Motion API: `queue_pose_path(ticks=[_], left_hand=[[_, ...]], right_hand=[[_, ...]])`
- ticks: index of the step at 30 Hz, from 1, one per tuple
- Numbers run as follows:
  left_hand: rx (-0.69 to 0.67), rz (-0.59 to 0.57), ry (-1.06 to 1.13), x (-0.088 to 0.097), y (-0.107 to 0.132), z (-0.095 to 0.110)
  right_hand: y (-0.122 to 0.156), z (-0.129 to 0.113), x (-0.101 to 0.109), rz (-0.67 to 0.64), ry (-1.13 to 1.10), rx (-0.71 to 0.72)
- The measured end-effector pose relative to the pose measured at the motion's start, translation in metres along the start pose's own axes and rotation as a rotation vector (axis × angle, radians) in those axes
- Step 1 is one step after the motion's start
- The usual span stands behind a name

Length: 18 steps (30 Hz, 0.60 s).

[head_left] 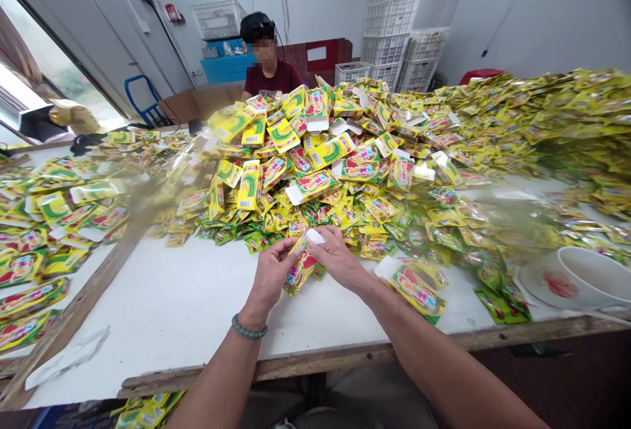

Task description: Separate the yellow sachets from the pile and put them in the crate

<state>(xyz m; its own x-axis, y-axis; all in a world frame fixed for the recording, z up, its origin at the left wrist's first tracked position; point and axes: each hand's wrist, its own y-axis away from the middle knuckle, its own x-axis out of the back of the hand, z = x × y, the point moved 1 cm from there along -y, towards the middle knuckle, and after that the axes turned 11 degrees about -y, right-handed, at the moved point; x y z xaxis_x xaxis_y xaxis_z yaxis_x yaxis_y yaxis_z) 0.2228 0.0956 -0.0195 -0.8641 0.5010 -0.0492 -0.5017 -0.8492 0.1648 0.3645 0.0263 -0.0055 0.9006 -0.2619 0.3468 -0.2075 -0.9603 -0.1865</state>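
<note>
Between my hands is a small yellow candy box (pixel 300 273) printed with red fruit, its white end flap lifted at the top. My left hand (pixel 274 267) grips the box's left side, thumb across the front. Fingers of my right hand (pixel 337 255) are closed at the upper right, by the white flap. Just beyond rises a large heap of similar yellow boxes (pixel 315 182) mixed with small yellow and green packets (pixel 374 211). Right of my right forearm, another box (pixel 413 290) lies flat on the white table (pixel 197 311).
A white cup (pixel 557 281) stands at the right edge near green packets (pixel 503 303). Wooden strips (pixel 93 284) border the table. More boxes (pixel 34 265) lie left, and a packet mound (pixel 552 127) right. Across the heap sits a person (pixel 271 77); stacked white crates (pixel 394 15) stand behind.
</note>
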Motion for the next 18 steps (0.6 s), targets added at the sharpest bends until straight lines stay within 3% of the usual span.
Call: queue_pose_path(ticks=[4, 9, 13, 16, 18], left_hand=[[0.003, -0.064, 0.019, -0.002, 0.002, 0.002], [-0.077, -0.188, -0.018, -0.006, 0.005, 0.003], [-0.148, -0.076, 0.033, -0.005, 0.005, 0.004], [-0.213, -0.004, 0.006, -0.004, 0.005, 0.005], [-0.214, -0.033, -0.059, -0.004, 0.006, 0.005]], right_hand=[[0.001, -0.003, 0.002, -0.053, 0.006, 0.050], [-0.005, 0.006, 0.007, 0.067, -0.049, 0.035], [-0.007, 0.011, 0.003, 0.211, -0.362, 0.009], [-0.007, 0.011, -0.004, 0.139, -0.611, -0.046], [-0.006, 0.010, -0.006, 0.078, -0.622, -0.050]])
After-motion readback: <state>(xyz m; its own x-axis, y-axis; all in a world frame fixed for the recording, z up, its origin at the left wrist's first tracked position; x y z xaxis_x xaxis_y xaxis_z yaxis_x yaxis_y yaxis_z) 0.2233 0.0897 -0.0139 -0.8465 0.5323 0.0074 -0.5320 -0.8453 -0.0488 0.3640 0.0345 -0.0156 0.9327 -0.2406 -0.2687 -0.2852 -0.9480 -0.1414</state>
